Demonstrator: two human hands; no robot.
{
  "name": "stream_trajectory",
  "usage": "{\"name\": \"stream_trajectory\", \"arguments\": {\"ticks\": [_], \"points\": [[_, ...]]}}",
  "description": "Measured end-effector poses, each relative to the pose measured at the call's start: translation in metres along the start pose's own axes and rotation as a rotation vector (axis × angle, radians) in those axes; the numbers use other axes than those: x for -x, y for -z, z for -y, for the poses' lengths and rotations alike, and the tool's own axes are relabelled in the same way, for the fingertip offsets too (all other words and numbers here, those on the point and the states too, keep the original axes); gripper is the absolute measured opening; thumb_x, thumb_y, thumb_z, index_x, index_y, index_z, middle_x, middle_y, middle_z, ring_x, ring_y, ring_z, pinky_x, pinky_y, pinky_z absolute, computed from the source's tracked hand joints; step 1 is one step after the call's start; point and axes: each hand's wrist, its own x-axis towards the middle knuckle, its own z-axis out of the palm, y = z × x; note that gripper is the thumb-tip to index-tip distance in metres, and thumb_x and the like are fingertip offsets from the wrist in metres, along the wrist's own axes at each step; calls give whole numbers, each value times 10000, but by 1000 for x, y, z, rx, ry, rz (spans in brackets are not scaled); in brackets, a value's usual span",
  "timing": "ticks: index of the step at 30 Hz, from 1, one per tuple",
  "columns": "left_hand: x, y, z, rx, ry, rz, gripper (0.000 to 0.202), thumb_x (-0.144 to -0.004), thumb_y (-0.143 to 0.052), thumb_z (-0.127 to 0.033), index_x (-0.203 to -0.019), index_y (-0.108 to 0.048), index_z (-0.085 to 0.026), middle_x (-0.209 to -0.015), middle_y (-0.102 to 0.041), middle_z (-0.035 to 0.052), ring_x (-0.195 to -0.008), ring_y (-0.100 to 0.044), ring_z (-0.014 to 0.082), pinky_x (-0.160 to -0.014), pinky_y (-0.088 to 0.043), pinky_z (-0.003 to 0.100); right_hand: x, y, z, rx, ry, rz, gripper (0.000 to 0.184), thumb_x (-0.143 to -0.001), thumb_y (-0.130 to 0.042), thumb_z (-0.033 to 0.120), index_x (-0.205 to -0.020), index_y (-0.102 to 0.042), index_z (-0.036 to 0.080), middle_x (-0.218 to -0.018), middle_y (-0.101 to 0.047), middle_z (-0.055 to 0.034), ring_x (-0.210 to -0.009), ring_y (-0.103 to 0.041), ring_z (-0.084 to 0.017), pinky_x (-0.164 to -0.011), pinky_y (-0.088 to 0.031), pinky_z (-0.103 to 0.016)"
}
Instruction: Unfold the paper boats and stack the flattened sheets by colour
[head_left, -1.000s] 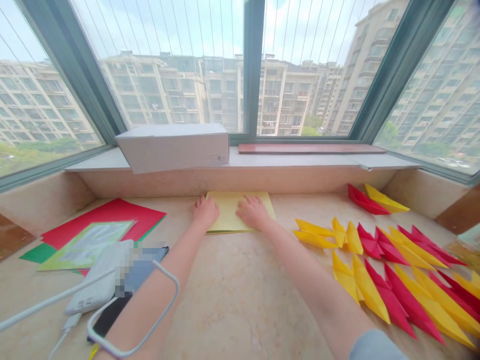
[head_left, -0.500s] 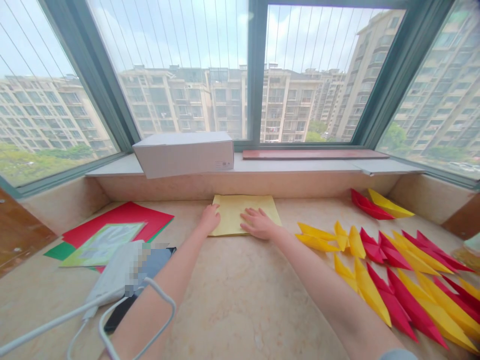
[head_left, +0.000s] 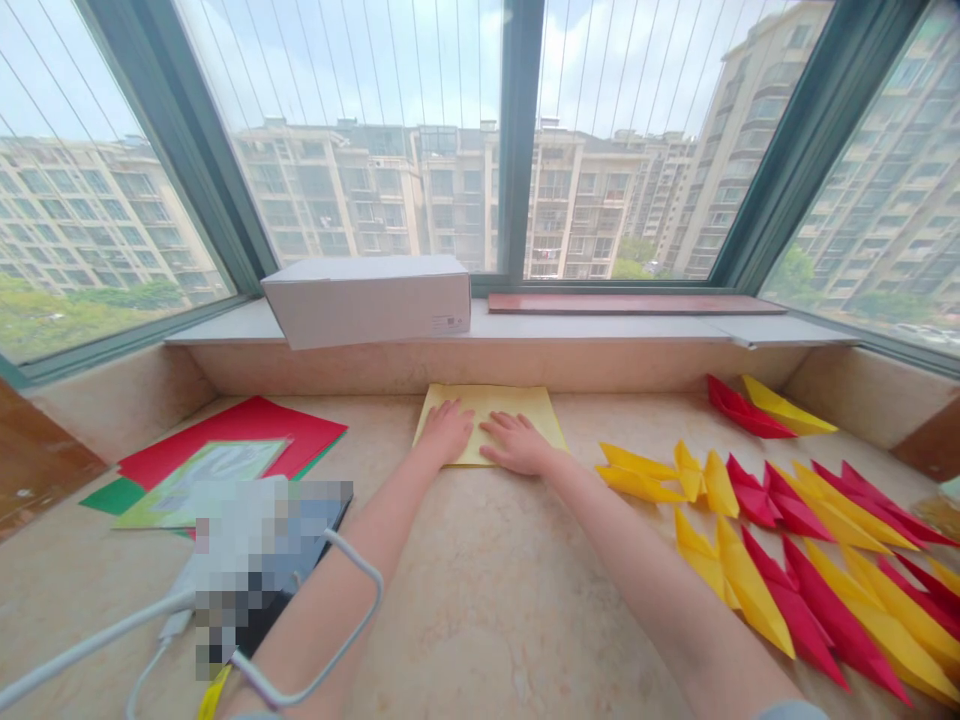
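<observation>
Both hands, the left hand (head_left: 447, 430) and right hand (head_left: 516, 443), lie flat with fingers spread, side by side on the yellow paper (head_left: 489, 421). The paper rests on the marble tabletop (head_left: 480, 590) below the window sill (head_left: 600, 326), folded paper shapes (head_left: 787, 540) well to its right.

A matt yellow paper sheet (head_left: 491, 415) is seen at the rear edge of the worktop (head_left: 480, 590), whose polished beige stone looks smooth and slightly glossy. Matt folded paper pieces (head_left: 795, 540) are spread towards the right edge; a matt cardboard box (head_left: 371, 298) is set on the sill.

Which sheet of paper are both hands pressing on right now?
The yellow sheet below the white box; left hand and right hand lie flat on it. The red sheet lies untouched.
</observation>
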Motion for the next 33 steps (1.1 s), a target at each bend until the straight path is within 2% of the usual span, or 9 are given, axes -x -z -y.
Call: {"name": "stream_trajectory", "arguments": {"ticks": [3, 5, 9, 12, 15, 18, 22, 28, 33], "points": [[-5, -6, -5, 40, 34, 38, 526, -976, -293, -460, -1473, -400, -322, -1593, -295, 89, -1451, -239, 382, -1119, -182, 649, -6, 3, -10, -51, -42, 11, 548, -953, -392, 564, -1376, -544, 251, -1515, -432, -96, -1401, -375, -235, -1156, -227, -403], [-5, -8, -4, 67, 42, 65, 541, -973, -274, -495, -1502, -313, -390, -1608, -262, 69, -1459, -206, 401, -1095, -163, 691, -10, 2, -16, -60, -99, -13, 536, -983, -330, 524, -1362, -557, 220, -1500, -451, -108, -1391, -389, -226, -1140, -256, -377], [-5, -3, -1, 77, 18, 113, 522, -973, -240, -516, -1491, -284, -464, -1614, -250, 41, -1463, -192, 403, -1085, -143, 704, -14, -4, -23, 10, -221, -83, 586, -969, -358, 529, -1439, -458, 193, -1560, -334, -153, -1443, -278, -301, -1157, -174, -468], [-6, 2, -1, 63, -16, 127, 512, -967, -257, -519, -1471, -335, -468, -1588, -307, 62, -1438, -248, 411, -1067, -169, 712, -18, -8, -24, 41, -290, -106, 542, -949, -390, 548, -1385, -514, 252, -1524, -403, -105, -1407, -340, -265, -1142, -207, -412], [-6, 3, -1, 61, -54, 96, 507, -967, -279, -487, -1460, -384, -433, -1566, -345, 77, -1429, -280, 385, -1094, -172, 674, -24, -8, -25, 44, -363, -143, 530, -965, -345, 508, -1362, -525, 208, -1471, -462, -128, -1353, -404, -247, -1111, -248, -386], [-9, 0, 0, 93, -44, 91, 513, -960, -298, -509, -1458, -391, -424, -1607, -263, 50, -1475, -178, 363, -1129, -127, 647, -29, -8, -26, 62, -488, -161, 645, -949, -330, 560, -1426, -449, 142, -1533, -349, -199, -1411, -303, -328, -1125, -181, -475], [-15, -1, 0, 134, 4, 150, 593, -927, -270, -641, -1471, -364, -423, -1623, -219, 56, -1479, -156, 380, -1131, -117, 649, -31, -9, -27, 81, -577, -114, 757, -916, -310, 665, -1487, -370, 172, -1584, -253, -185, -1446, -213, -356, -1130, -126, -494], [-16, -4, -3, 105, 17, 82, 614, -925, -234, -660, -1483, -337, -427, -1608, -258, 70, -1464, -211, 372, -1115, -129, 670, -26, -7, -24, 116, -535, -118, 735, -929, -300, 656, -1492, -368, 190, -1592, -239, -179, -1454, -200, -361, -1135, -115, -512], [-16, -7, -4, 63, 43, 58, 611, -900, -274, -690, -1466, -344, -470, -1624, -214, 41, -1486, -95, 394, -1102, -27, 707, -20, -1, -22, 117, -197, -27, 715, -914, -237, 728, -1501, -342, 333, -1597, -277, -81, -1451, -241, -319, -1148, -132, -508]]}}
